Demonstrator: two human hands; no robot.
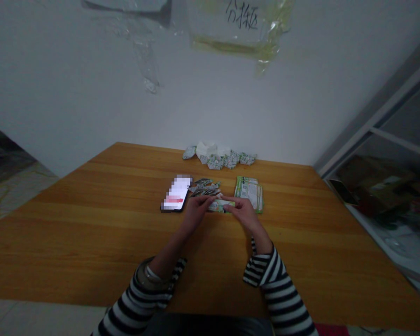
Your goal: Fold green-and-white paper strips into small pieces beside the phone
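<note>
My left hand (196,212) and my right hand (243,212) meet at the two ends of a folded green and white packet (220,205), pinching it between their fingers just above the wooden table (101,242). Close behind my left hand lies a small heap of folded, dark printed wrappers (203,187). A smartphone (175,192) with a blurred screen rests to the left of that heap. Beyond my right hand is a flat stack of green and white packets (249,193). A row of crumpled white and green packets (220,156) lines the table's far edge.
The table's far edge meets a white wall, where a clear plastic bag (240,25) with handwritten characters hangs. A glass-fronted cabinet or shelf (378,177) holding brown items stands to the right. The floor shows beyond the table's left side.
</note>
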